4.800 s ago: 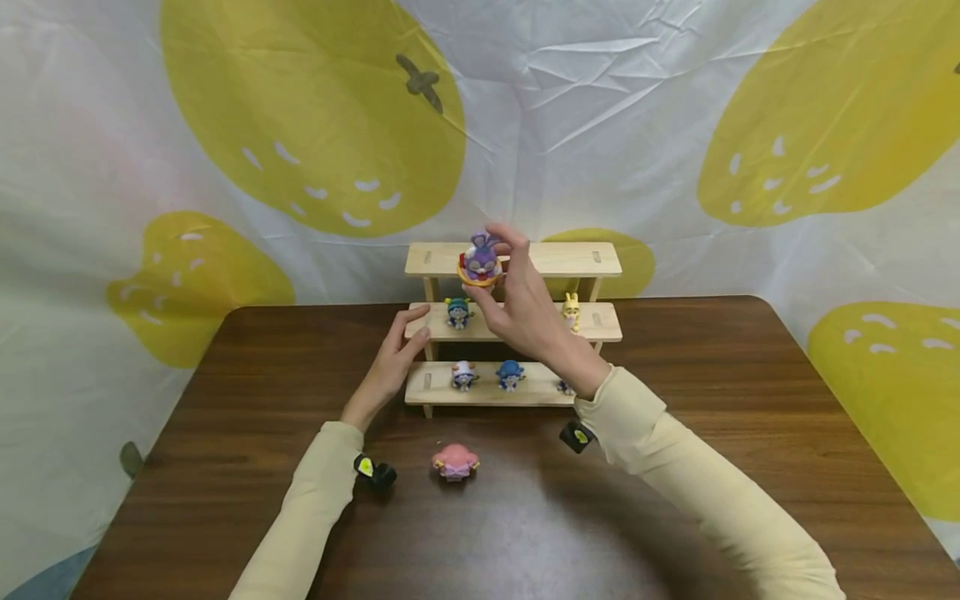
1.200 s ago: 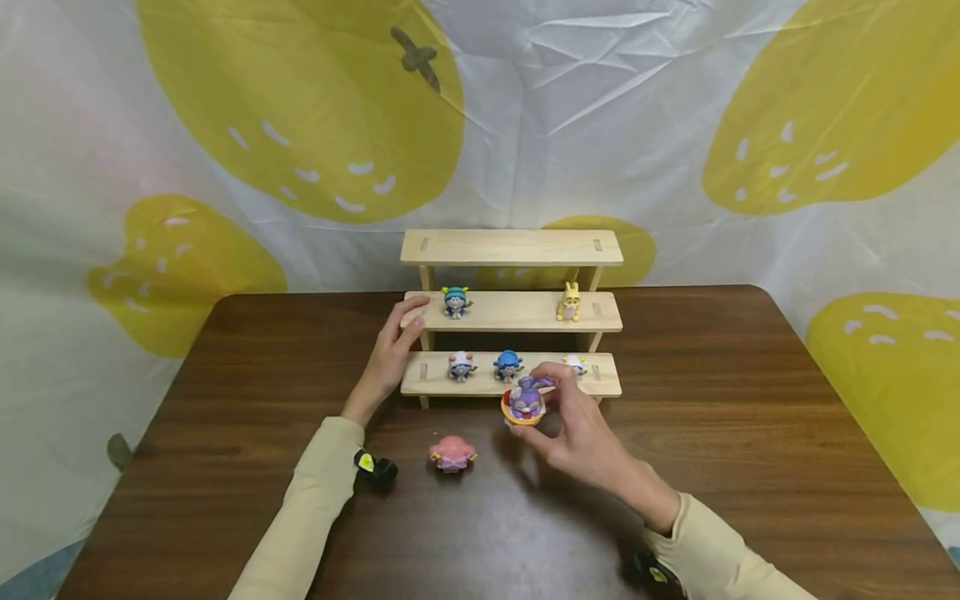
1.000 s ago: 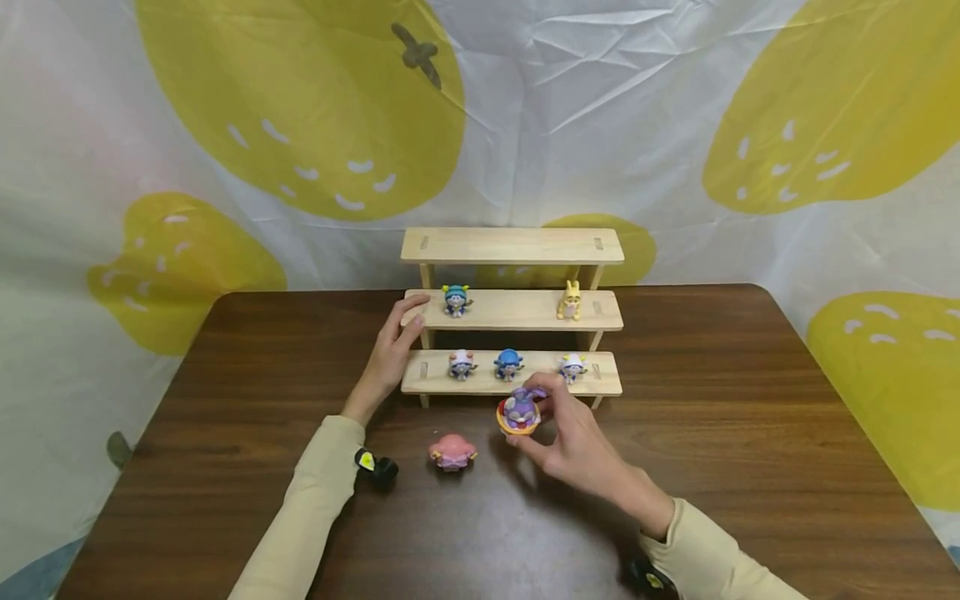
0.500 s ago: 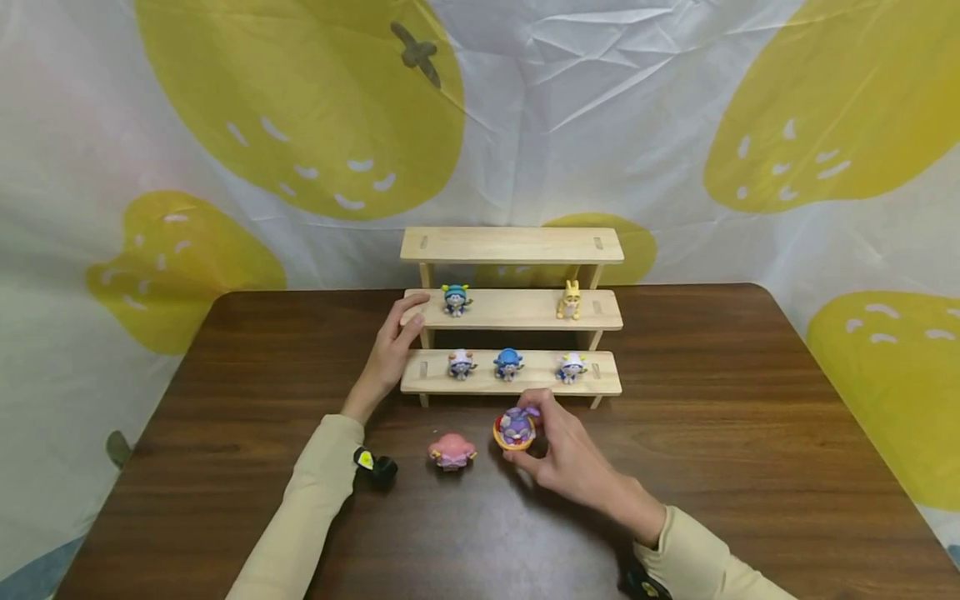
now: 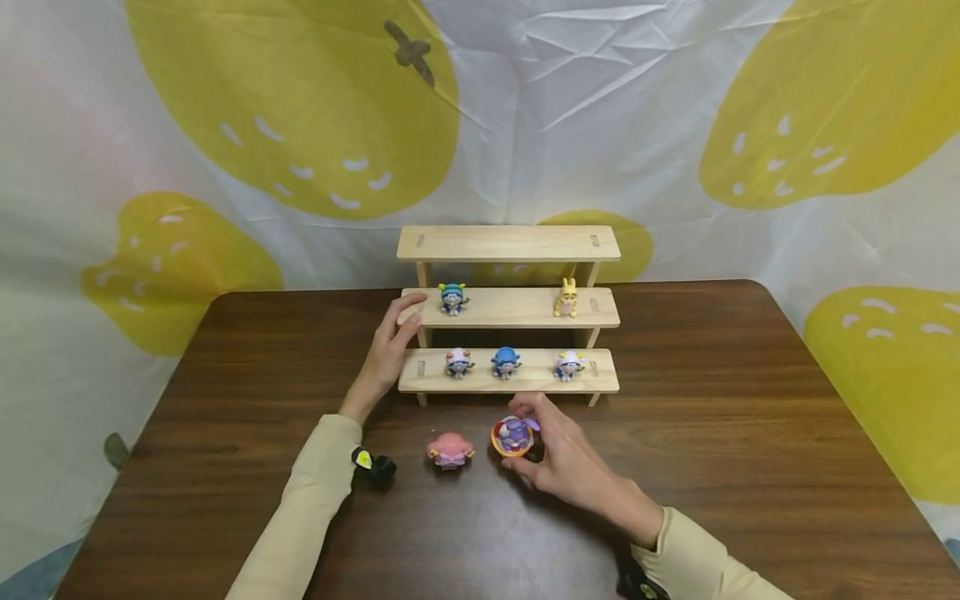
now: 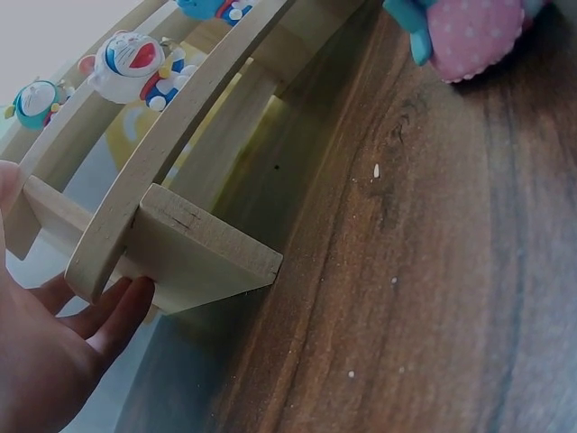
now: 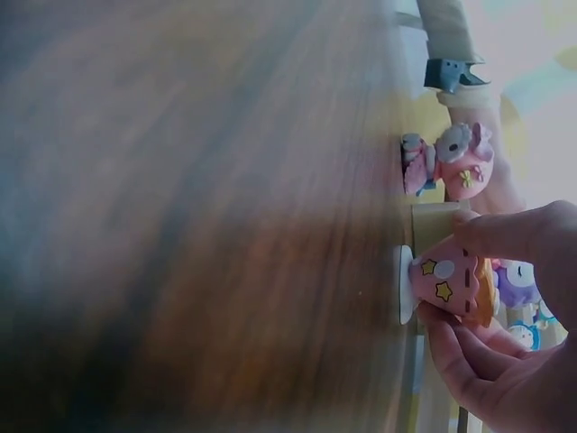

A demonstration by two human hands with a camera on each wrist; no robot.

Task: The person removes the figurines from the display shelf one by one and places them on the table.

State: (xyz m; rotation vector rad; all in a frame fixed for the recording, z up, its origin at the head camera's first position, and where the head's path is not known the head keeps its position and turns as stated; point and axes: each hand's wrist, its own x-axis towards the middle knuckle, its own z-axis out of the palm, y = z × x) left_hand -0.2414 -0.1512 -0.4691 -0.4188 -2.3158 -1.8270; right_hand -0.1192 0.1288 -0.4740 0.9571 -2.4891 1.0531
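Note:
My right hand [image 5: 566, 454] holds a bunny figurine [image 5: 514, 434], purple and seated in an orange-rimmed cup. The right wrist view shows the pink cup [image 7: 445, 278] with yellow stars between thumb and fingers, its white base at the tabletop. Just left of it, a pink-topped figurine [image 5: 450, 450] stands on the table. My left hand [image 5: 386, 346] grips the left end of a three-tier wooden display shelf [image 5: 510, 308]; in the left wrist view its fingers [image 6: 126, 316] bend around the board's end.
On the middle tier sit a teal-hatted figurine [image 5: 452, 299] and a yellow rabbit figurine [image 5: 566, 298]. The lowest tier bears a white-hatted figurine [image 5: 458, 363], a blue one [image 5: 506, 363] and another white-hatted one [image 5: 568, 366]. A fruit-print curtain [image 5: 510, 108] hangs behind the brown table [image 5: 712, 400].
My right hand has carried the bunny figurine from in front of the top tier down to the table, right of the pink-topped one. My left hand stays on the shelf.

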